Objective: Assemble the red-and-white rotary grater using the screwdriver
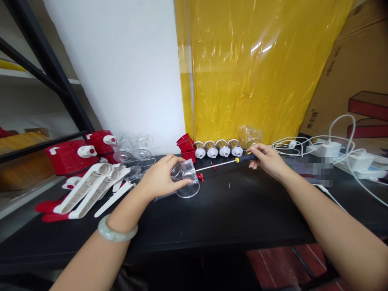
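My left hand point(160, 178) is closed around a clear plastic part point(188, 169), which has a round flange at its lower end and is held on its side just over the table. A screwdriver point(216, 165) with a long thin shaft and a black and yellow handle is gripped in my right hand point(268, 159). Its shaft points left, and the tip reaches the open end of the clear part; whether it touches a screw inside cannot be seen. Small red pieces point(200, 176) lie on the table just below the shaft.
Several metal drums with white ends point(224, 149) line the back beside red plastic housings point(186, 147). White handles point(87, 192), red bodies point(71, 155) and clear parts point(142, 141) crowd the left of the black table point(230, 218). Chargers and cables point(330, 151) lie at right.
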### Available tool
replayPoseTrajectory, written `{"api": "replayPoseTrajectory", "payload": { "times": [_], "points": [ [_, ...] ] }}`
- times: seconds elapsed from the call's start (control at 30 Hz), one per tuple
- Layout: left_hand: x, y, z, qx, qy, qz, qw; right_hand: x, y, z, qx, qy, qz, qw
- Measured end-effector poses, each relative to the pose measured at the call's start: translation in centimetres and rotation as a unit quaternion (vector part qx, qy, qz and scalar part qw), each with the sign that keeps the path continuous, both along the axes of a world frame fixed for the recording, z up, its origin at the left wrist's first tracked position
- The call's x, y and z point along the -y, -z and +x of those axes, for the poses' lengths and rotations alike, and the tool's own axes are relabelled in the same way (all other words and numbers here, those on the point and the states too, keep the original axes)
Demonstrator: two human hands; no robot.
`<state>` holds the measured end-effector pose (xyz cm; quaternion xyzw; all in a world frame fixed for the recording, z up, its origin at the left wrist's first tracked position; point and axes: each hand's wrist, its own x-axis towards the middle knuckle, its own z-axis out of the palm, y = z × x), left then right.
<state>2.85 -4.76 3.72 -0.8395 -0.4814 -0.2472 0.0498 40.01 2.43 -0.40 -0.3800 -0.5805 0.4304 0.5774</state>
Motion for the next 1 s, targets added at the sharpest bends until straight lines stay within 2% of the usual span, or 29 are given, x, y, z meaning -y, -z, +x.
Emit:
{"api": "replayPoseTrajectory", "payload": {
  "times": [0.07, 0.2, 0.27, 0.47, 0.6, 0.67, 0.73, 0.87, 1.0],
  "points": [
    [0.0, 0.0, 0.0, -0.001, -0.001, 0.001, 1.000, 0.0, 0.0, -0.1, -0.001, -0.001, -0.002, 1.000],
    [-0.1, 0.1, -0.1, 0.001, -0.003, 0.001, 1.000, 0.6, -0.4, -0.1, -0.063, -0.064, 0.037, 0.995],
    [-0.2, 0.1, -0.2, 0.000, -0.002, 0.001, 1.000, 0.8, -0.6, 0.1, -0.060, -0.077, 0.040, 0.994],
    [0.0, 0.0, -0.1, -0.003, 0.005, -0.003, 1.000, 0.4, -0.3, 0.3, 0.041, 0.005, -0.015, 0.999],
    [-0.1, 0.0, 0.0, 0.002, 0.005, -0.005, 1.000, 0.8, -0.8, 0.2, -0.066, -0.061, -0.003, 0.996],
    [-0.1, 0.1, -0.1, 0.004, 0.005, -0.005, 1.000, 1.1, -1.1, 0.2, -0.089, -0.091, 0.007, 0.992],
    [-0.1, 0.0, -0.1, 0.003, 0.006, -0.004, 1.000, 1.1, -1.1, 0.3, -0.057, -0.077, 0.005, 0.995],
    [0.0, 0.0, -0.1, 0.003, 0.012, -0.001, 1.000, 0.4, -0.5, 0.5, 0.045, 0.010, -0.019, 0.999],
    [0.0, -0.1, 0.0, 0.007, 0.007, -0.004, 1.000, 0.1, -0.4, 0.5, -0.028, -0.029, 0.021, 0.999]
  ]
}}
